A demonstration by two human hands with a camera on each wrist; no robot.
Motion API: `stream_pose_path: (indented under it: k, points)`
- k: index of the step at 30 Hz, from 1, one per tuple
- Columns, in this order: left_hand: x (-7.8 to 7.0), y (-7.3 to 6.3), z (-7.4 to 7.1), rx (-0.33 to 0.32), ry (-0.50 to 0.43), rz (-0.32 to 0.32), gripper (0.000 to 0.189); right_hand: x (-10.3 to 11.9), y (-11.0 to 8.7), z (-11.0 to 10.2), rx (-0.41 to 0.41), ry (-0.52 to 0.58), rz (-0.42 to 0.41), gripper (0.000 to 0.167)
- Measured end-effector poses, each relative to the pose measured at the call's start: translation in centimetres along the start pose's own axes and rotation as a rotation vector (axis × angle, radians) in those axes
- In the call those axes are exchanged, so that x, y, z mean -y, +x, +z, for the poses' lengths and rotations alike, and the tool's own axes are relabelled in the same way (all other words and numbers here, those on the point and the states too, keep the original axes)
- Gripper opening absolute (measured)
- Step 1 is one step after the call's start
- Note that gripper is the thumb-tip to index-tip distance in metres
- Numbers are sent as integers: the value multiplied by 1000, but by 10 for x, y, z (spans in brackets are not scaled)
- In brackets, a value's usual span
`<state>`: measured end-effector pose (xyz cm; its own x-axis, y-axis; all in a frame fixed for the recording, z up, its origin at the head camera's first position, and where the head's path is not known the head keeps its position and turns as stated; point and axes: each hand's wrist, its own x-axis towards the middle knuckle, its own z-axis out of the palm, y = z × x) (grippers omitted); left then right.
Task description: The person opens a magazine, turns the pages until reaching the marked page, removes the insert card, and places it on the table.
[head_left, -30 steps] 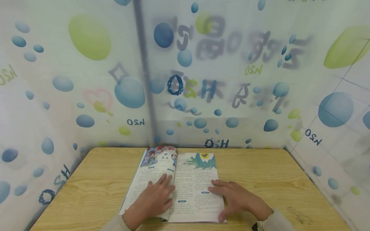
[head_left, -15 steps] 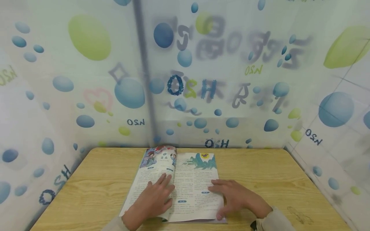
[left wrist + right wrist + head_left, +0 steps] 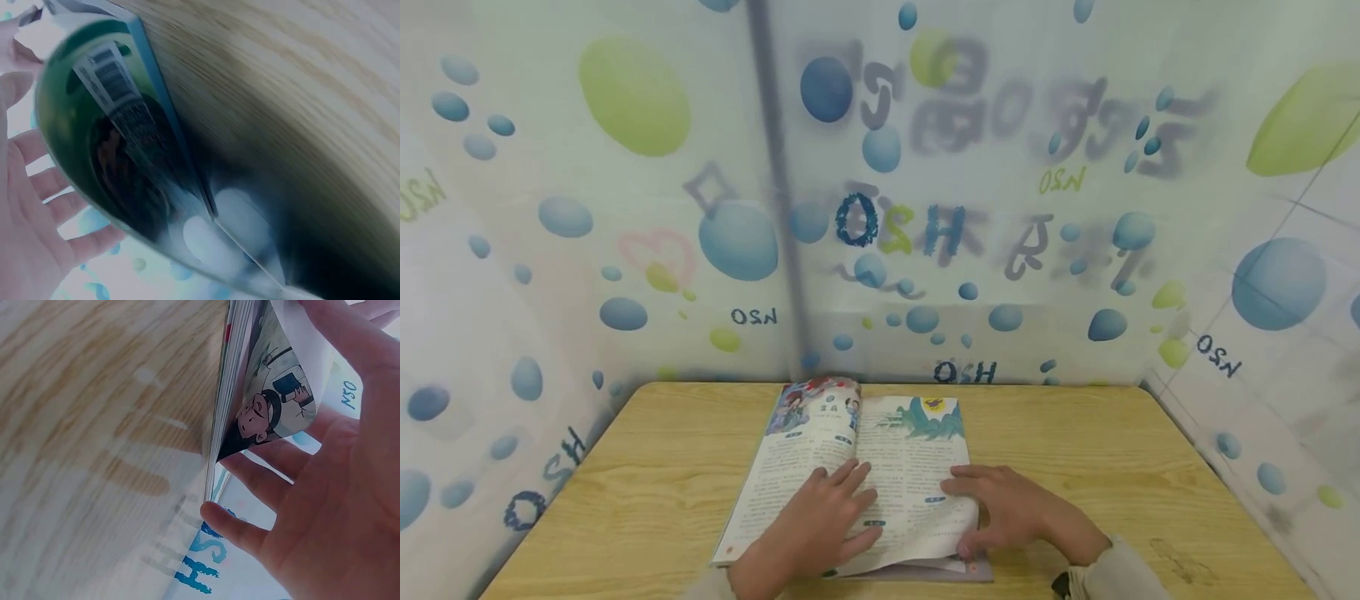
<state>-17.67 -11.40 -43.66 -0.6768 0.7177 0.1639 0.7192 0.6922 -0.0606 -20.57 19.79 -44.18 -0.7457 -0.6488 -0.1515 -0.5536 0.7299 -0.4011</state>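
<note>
A sleeve [image 3: 711,586] at the magazine's near left is cut off by the bottom of the head view. The left hand [image 3: 816,525] covers the magazine's lower left, fingers spread, gripping nothing; I can't read the blurred print [image 3: 917,458] around it. The magazine [image 3: 767,492] lies open on the tabletop [image 3: 1075,425]. At its lower right the right hand [image 3: 1018,504] is loosely spread, thumb against a lifted page [image 3: 925,537]. Only the left wrist view shows the magazine's barcode [image 3: 111,78]; only the right wrist view, a cartoon figure [image 3: 259,415] at its parted edge.
</note>
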Motion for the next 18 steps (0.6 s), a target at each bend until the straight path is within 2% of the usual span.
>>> stream_pose_path:
  k: [4, 8, 14, 18]
  points:
    - [-9, 2, -1, 48, -62, 39, 45, -1, 1, -1, -11, 5, 1, 83]
    - [-18, 4, 1, 54, -66, 78, 49, -1, 2, -1, -52, -3, -24, 85]
    - [-25, 8, 2, 33, -28, 110, 48, 1, 1, -3, -112, 10, -17, 89]
    - [-26, 9, 0, 2, -3, 129, 40, 3, 1, -5, -150, 26, -34, 89]
